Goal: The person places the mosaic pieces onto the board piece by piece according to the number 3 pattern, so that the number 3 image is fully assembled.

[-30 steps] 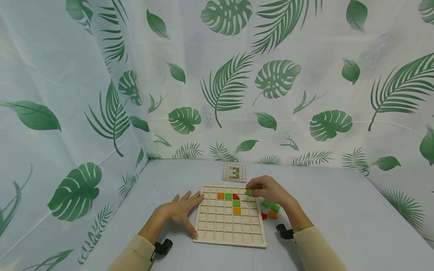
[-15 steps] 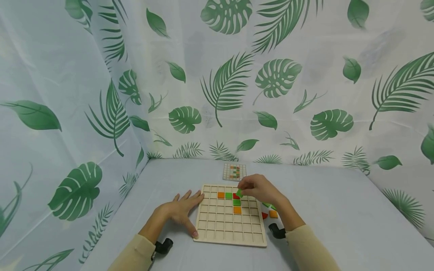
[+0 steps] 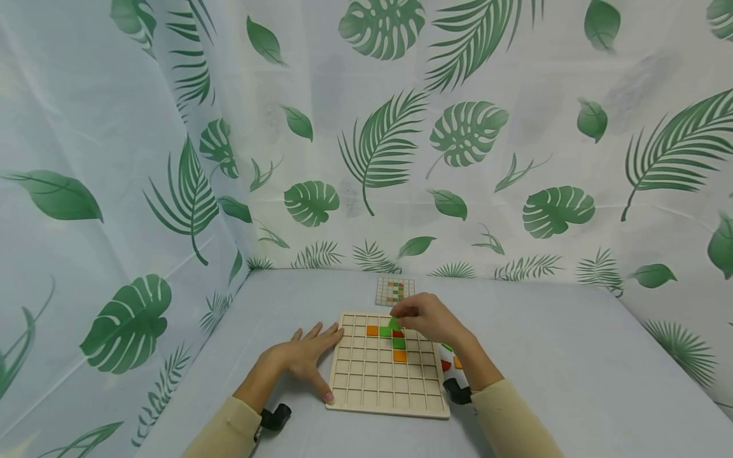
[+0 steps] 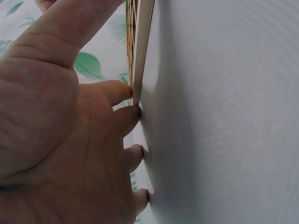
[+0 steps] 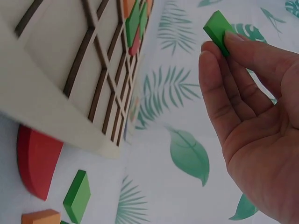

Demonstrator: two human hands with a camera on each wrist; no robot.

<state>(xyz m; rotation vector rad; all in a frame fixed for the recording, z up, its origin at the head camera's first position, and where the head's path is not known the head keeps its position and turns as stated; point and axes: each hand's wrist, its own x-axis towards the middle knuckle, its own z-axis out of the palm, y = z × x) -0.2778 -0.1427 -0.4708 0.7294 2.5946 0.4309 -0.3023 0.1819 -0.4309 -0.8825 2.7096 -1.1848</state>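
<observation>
My right hand (image 3: 426,318) pinches a green wooden tile (image 3: 394,323) between thumb and fingers, above the upper part of a gridded wooden board (image 3: 366,385). In the right wrist view the held green tile is tilted and apart from the board. Set in the grid are an orange tile (image 3: 373,331), a green tile (image 3: 385,331), a red piece (image 3: 397,334) partly covered by the right hand, another green tile (image 3: 399,343) and a lower orange tile (image 3: 400,356). With fingers spread, my left hand (image 3: 303,357) touches the board's left edge, thumb at its near corner.
A small card (image 3: 386,291) printed with a coloured grid pattern lies behind the board. Loose pieces lie right of the board: a red one with a curved side (image 5: 37,158), a green tile (image 5: 77,196) and an orange one (image 5: 41,217). Leaf-patterned cloth (image 3: 366,159) walls the table.
My right hand has moved left with the green tile, from the board's upper right to over the red piece's area. The left hand stays where it was.
</observation>
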